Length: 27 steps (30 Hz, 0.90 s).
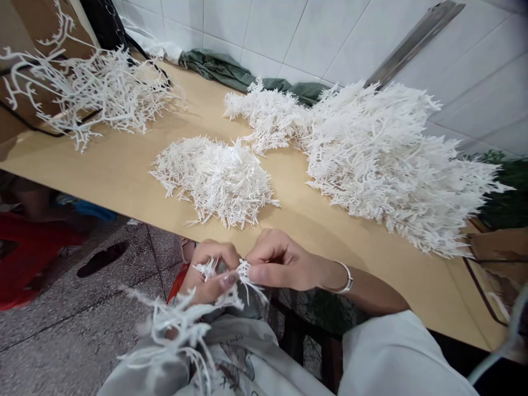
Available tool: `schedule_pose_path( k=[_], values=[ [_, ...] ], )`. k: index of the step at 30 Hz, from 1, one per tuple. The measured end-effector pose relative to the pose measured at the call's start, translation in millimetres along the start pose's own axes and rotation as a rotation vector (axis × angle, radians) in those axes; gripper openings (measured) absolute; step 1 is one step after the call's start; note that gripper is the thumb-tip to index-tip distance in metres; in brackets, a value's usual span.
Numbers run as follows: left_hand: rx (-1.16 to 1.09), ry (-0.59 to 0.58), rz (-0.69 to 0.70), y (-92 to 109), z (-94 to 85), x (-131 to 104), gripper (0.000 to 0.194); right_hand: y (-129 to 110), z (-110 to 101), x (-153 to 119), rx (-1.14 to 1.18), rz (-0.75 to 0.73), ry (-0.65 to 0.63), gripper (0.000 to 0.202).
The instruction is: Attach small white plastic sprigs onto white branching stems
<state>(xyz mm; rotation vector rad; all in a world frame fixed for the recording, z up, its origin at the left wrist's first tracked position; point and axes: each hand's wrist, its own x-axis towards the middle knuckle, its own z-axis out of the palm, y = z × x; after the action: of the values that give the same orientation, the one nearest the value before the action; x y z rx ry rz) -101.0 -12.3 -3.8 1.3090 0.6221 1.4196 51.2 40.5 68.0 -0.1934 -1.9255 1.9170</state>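
Note:
White branched plastic sprigs (177,330) spill from my left hand (214,275), which is closed around them above my lap. Some strands hang down blurred over my forearm. My right hand (284,261), with a bracelet on the wrist, pinches a small white sprig (245,275) close to the left fingertips. Both hands are just off the near table edge. In front of them on the table lies a mound of short white sprigs (218,179). What the left palm covers is hidden.
The table (297,220) runs along a tiled wall. A larger pile of white sprigs (383,159) covers its right side. Long white branches (107,91) lie at the left. Dark green cloth (231,69) lies along the wall. A red stool (28,258) stands on the floor.

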Motion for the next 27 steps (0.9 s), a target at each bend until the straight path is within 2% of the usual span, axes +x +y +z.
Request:
schedule_pose_path(
  k=[3, 6, 10, 12, 14, 16, 20, 23, 27],
  values=[
    [-0.065, 0.06, -0.056, 4, -3.9, -8, 0.024, -8, -2, 0, -0.218, 0.026, 0.033, 0.045],
    [-0.105, 0.067, -0.104, 10, -2.7, -12, 0.028, -12, 0, 0, -0.422, 0.023, 0.107, 0.046],
    [-0.075, -0.05, -0.184, 22, 1.8, -5, 0.035, -13, 4, 0, -0.517, -0.023, 0.199, 0.044],
    [-0.047, -0.037, -0.206, 28, 3.6, 0, 0.037, -13, 6, -1, -0.553, -0.036, 0.261, 0.036],
    [-0.029, 0.046, -0.201, 32, 4.3, 3, 0.038, -14, 6, -1, -0.581, 0.003, 0.295, 0.02],
    [0.022, 0.087, -0.189, 33, 4.5, 3, 0.038, -15, 5, 0, -0.576, 0.078, 0.255, 0.014],
    [0.182, 0.105, -0.152, 36, 8.7, -1, 0.039, -16, 1, -1, -0.513, 0.177, 0.122, 0.023],
    [0.289, 0.203, -0.128, 41, 15.8, -5, 0.039, -16, 0, -2, -0.495, 0.2, 0.11, 0.027],
    [0.331, 0.256, -0.126, 43, 17.7, -10, 0.038, -16, 3, -3, -0.412, 0.241, 0.085, 0.032]
  ],
)
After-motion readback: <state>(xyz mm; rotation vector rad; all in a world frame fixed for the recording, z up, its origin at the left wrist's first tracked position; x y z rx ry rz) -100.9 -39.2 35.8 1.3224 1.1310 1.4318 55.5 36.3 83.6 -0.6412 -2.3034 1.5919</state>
